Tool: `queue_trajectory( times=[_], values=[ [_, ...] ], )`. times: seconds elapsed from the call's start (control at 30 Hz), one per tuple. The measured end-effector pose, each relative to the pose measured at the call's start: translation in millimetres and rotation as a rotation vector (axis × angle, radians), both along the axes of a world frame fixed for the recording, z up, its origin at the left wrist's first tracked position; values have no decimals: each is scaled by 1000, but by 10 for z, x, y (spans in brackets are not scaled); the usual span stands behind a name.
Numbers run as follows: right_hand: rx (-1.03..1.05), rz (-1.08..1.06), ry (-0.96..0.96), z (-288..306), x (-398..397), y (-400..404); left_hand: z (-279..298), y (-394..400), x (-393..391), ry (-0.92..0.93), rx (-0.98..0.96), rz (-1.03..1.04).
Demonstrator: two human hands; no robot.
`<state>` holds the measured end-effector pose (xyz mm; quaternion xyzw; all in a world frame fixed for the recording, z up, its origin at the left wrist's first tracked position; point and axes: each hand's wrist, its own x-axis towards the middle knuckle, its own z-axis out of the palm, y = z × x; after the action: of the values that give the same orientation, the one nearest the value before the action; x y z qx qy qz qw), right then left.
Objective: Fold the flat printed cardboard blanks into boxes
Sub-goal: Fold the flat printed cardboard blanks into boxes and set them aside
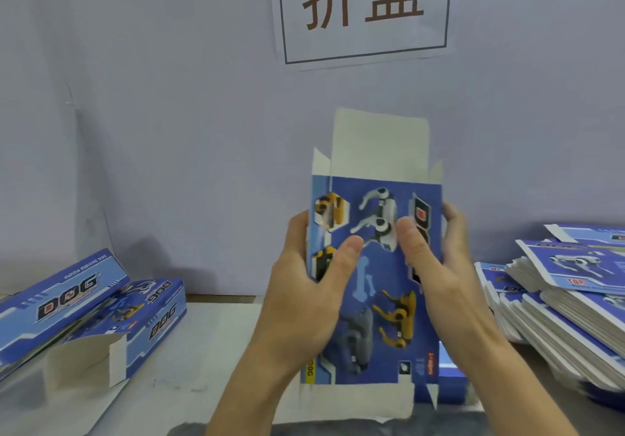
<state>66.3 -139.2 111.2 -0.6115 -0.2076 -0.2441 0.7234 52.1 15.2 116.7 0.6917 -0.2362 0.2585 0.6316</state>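
White table (209, 351): folded boxes (101, 314) left, flat blank stacks (568, 303) right.

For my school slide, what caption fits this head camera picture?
Both hands, left and right, hold a blue dog-print box blank upright, its end flaps open.

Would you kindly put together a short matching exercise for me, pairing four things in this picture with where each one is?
Things:
1. box being folded
2. stack of flat blanks
3. finished boxes
4. paper sign

Places:
A. on the wall, top centre
B. piled on the table at the right
C. held upright between both hands, flaps open at top and bottom
D. lying on the table at the left

Pairs: 1-C, 2-B, 3-D, 4-A

The left hand and right hand grip opposite edges of the box, thumbs on its printed front.
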Motion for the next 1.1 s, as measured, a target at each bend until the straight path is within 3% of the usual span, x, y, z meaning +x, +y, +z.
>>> queue_trajectory(
  times=[0.13, 0.27, 0.4, 0.5, 0.63, 0.83, 1.1],
  values=[
    [10, -95, -88, 37, -57, 33, -16, -15, -51, 68, -114, -122],
    [-91, -70, -143, 43, -157, 207, 58, 94, -64, 68, -298, -3],
    [-138, 70, -186, -24, -160, 403, 145, 165, -64, -123, -237, 238],
    [-129, 91, -184, 10, -171, 410, 156, 218, -55, -232, -170, 276],
    [-62, 130, -114, 46, -141, 253, 157, 136, -79, -202, -110, 187],
    [-39, 92, -186, 76, -126, 223, 162, 37, -103, -203, -127, 143],
    [-3, 97, -59, 87, -186, 204, 134, 56, -80, -54, -114, 141]
  ],
)
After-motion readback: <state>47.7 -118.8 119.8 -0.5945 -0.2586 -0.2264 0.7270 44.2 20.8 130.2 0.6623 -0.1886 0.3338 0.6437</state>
